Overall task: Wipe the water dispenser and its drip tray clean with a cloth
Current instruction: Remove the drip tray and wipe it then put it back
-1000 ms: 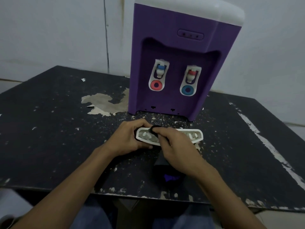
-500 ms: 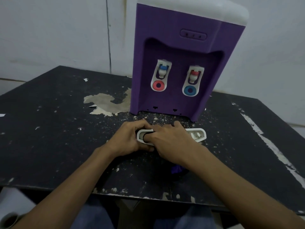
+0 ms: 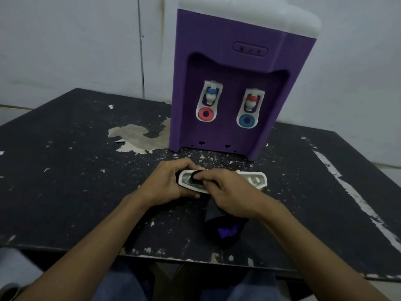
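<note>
Black cloth [image 3: 217, 216] is pinched in the curled fingers [image 3: 209, 178] of the right hand [image 3: 233, 195], pressed into the left end of the white tray [image 3: 257, 181]. The left hand [image 3: 167, 185] grips that same end, fingers wrapped round its rim. The cloth trails nearward under the right palm. Beyond the fingers the purple dispenser [image 3: 234, 88] stands on the scuffed worktop [image 3: 65, 181], apart from the tray.

drip tray [image 3: 259, 180] lies on table [image 3: 65, 170] before dispenser [image 3: 236, 88].

Purple dispenser [image 3: 236, 68], white tray [image 3: 261, 180], dark cloth [image 3: 217, 216]
</note>
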A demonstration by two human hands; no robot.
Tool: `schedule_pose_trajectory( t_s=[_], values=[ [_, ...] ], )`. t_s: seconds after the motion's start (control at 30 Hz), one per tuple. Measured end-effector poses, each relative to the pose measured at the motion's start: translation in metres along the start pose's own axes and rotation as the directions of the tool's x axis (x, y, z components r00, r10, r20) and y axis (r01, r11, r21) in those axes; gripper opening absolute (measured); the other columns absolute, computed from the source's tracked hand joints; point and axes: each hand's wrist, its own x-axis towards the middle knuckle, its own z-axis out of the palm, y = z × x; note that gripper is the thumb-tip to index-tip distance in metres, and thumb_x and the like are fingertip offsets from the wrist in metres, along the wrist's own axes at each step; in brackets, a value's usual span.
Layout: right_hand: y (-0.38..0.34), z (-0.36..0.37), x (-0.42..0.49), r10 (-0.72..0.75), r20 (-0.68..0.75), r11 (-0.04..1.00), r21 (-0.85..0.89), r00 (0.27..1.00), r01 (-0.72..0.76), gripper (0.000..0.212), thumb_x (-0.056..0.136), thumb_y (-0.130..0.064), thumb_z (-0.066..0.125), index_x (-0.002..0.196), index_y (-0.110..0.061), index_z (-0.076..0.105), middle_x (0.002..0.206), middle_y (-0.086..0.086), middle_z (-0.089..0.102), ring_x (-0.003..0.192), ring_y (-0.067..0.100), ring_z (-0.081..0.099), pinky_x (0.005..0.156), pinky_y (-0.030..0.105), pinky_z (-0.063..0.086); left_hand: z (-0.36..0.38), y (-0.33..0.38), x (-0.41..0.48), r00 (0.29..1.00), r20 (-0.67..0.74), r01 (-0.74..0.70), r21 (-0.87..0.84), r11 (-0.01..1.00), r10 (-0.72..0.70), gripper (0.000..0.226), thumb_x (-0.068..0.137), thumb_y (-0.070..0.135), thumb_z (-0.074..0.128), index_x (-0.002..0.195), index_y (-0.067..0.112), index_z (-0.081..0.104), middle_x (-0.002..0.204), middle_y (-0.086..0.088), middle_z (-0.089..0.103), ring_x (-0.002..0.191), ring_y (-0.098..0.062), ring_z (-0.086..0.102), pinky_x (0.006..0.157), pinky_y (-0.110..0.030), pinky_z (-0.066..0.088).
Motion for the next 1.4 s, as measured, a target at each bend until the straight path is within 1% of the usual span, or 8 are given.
schedule_pose_trajectory(
  t_s=[0.13, 0.33, 0.63, 0.8, 0.93, 1.13, 1.27, 1.4],
  values=[
    [-0.015, 0.010, 0.000, -0.038, -0.050, 0.967, -0.255, 0.998, 0.024, 0.039, 0.103, -0.027, 0.039, 0.140, -0.036, 0.049, 0.125, -0.002, 0.056, 0.113, 0.023, 0.056, 0.096, 0.046, 0.043, 0.000, -0.001, 0.000, 1.000, 0.004, 0.006, -0.005, 1.000, -0.006, 0.049, 0.061, 0.016, 0.097, 0.103, 0.018, 0.072, 0.096, 0.002, 0.075, 0.088, -0.016, 0.072, 0.080, -0.040, 0.058],
    [-0.030, 0.014, 0.010, -0.094, -0.015, 0.782, -0.620, 0.995, 0.065, 0.034, 0.100, -0.028, 0.049, 0.133, -0.036, 0.046, 0.130, 0.003, 0.051, 0.115, 0.027, 0.054, 0.097, 0.052, 0.034, -0.001, 0.002, 0.001, 1.000, 0.013, -0.016, 0.023, 1.000, 0.016, 0.047, 0.060, 0.013, 0.097, 0.096, 0.027, 0.071, 0.092, 0.009, 0.075, 0.086, -0.009, 0.071, 0.076, -0.024, 0.055],
    [-0.052, -0.009, 0.029, -0.028, 0.280, 0.693, -0.686, 0.960, 0.220, 0.020, 0.094, -0.027, 0.059, 0.113, -0.025, 0.058, 0.112, 0.001, 0.049, 0.112, 0.027, 0.054, 0.095, 0.051, 0.034, -0.002, -0.004, 0.000, 0.999, 0.021, 0.036, 0.031, 0.999, -0.036, 0.043, 0.056, 0.014, 0.097, 0.084, 0.017, 0.065, 0.078, 0.005, 0.069, 0.071, -0.004, 0.060, 0.063, -0.030, 0.052],
    [-0.050, -0.019, 0.032, -0.128, 0.330, 0.615, -0.713, 0.935, 0.336, 0.013, 0.093, -0.028, 0.059, 0.107, -0.029, 0.059, 0.107, -0.003, 0.043, 0.108, 0.022, 0.050, 0.082, 0.040, 0.024, -0.002, 0.000, 0.000, 0.997, 0.050, 0.066, -0.023, 0.998, -0.065, 0.056, 0.057, 0.010, 0.098, 0.106, 0.017, 0.071, 0.097, 0.010, 0.076, 0.093, -0.005, 0.071, 0.081, -0.024, 0.056],
    [-0.031, -0.010, 0.020, -0.222, 0.218, 0.599, -0.739, 0.950, 0.309, 0.027, 0.093, -0.029, 0.056, 0.119, -0.034, 0.058, 0.125, 0.000, 0.048, 0.112, 0.024, 0.050, 0.081, 0.041, 0.026, -0.003, 0.002, -0.001, 0.998, 0.044, 0.057, -0.039, 0.998, -0.055, 0.052, 0.057, 0.012, 0.098, 0.098, 0.026, 0.070, 0.093, 0.009, 0.075, 0.088, -0.007, 0.071, 0.078, -0.027, 0.056],
    [0.000, 0.016, -0.007, -0.314, -0.089, 0.729, -0.660, 0.945, 0.180, 0.033, 0.076, -0.024, 0.062, 0.103, -0.041, 0.069, 0.093, -0.005, 0.054, 0.077, 0.020, 0.054, 0.067, 0.035, 0.029, -0.004, 0.002, 0.000, 0.998, 0.034, 0.059, -0.041, 0.997, -0.058, 0.046, 0.061, 0.010, 0.096, 0.098, 0.023, 0.072, 0.099, 0.012, 0.076, 0.089, -0.007, 0.072, 0.077, -0.030, 0.058],
    [0.007, 0.024, -0.026, -0.132, -0.337, 0.925, -0.381, 0.932, -0.007, 0.038, 0.088, -0.030, 0.039, 0.115, -0.035, 0.066, 0.093, -0.010, 0.055, 0.080, 0.017, 0.058, 0.068, 0.035, 0.040, -0.004, 0.000, 0.000, 0.998, 0.038, 0.057, -0.039, 0.998, -0.055, 0.053, 0.059, 0.011, 0.097, 0.105, 0.020, 0.073, 0.113, 0.011, 0.074, 0.103, -0.007, 0.070, 0.090, -0.035, 0.057],
    [0.003, 0.019, -0.030, 0.075, -0.377, 0.961, -0.221, 0.923, -0.168, 0.035, 0.100, -0.032, 0.039, 0.131, -0.030, 0.056, 0.111, -0.007, 0.067, 0.094, 0.019, 0.062, 0.079, 0.041, 0.051, -0.002, 0.000, 0.001, 0.997, 0.036, 0.066, -0.044, 0.997, -0.064, 0.053, 0.058, 0.011, 0.097, 0.104, 0.021, 0.072, 0.113, 0.012, 0.074, 0.104, -0.006, 0.070, 0.092, -0.032, 0.057]
  ],
)
